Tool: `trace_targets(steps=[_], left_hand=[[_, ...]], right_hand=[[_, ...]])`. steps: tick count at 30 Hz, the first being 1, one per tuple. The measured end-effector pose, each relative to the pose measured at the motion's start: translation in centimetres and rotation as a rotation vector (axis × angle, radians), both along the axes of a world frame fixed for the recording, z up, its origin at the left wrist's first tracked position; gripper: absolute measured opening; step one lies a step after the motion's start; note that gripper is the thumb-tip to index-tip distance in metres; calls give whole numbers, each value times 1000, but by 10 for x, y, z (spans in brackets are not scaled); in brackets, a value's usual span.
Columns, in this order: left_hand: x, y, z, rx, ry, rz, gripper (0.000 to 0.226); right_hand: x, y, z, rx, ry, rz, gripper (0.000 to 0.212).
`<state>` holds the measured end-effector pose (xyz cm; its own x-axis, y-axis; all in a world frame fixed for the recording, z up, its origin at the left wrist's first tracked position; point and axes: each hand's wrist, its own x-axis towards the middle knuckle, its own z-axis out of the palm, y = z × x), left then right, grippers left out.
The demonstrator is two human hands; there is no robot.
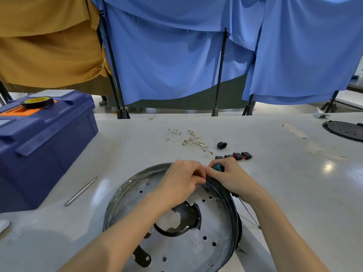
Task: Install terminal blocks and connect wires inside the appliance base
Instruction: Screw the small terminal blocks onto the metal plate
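Observation:
A round metal appliance base [137,195] with a black rim lies upside down on the white table in front of me. My left hand [180,179] is curled over its far rim, its fingers pinching something small that I cannot make out. My right hand [229,177] grips a teal-handled screwdriver [218,167] at the same spot on the rim. Beyond the hands lie a bundle of short wires with brass terminals [191,139], a black socket [222,145] and a row of black rocker switches [238,155].
A blue toolbox [45,146] with a roll of black tape [37,102] on its lid stands at the left. A metal rod [81,191] lies beside it. A second screwdriver [248,211] lies right of the base. Another black base [345,130] sits far right.

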<state>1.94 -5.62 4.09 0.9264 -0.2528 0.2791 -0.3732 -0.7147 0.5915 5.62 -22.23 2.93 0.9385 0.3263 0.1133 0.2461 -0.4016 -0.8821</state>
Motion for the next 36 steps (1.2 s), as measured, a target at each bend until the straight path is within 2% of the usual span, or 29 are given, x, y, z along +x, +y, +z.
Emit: trace_targets(steps=[4,11,28,34,36], left_hand=[[0,-1,-2,47,-34,2,4],[-3,-6,-6,258,-221,-38,7],[-8,-10,-9,285,-333,-24,10],[-14,-15,-6,328,-478,-90,34],[-13,-16,-5,343,-463,-79,34]], right_hand=[[0,0,0,-9,1,-2,30],[-1,0,1,-12,11,4,28],[1,-1,-2,-20,1,-5,27],[1,-1,-2,-2,29,-5,26],[1,0,-2,-11,22,-7,27]])
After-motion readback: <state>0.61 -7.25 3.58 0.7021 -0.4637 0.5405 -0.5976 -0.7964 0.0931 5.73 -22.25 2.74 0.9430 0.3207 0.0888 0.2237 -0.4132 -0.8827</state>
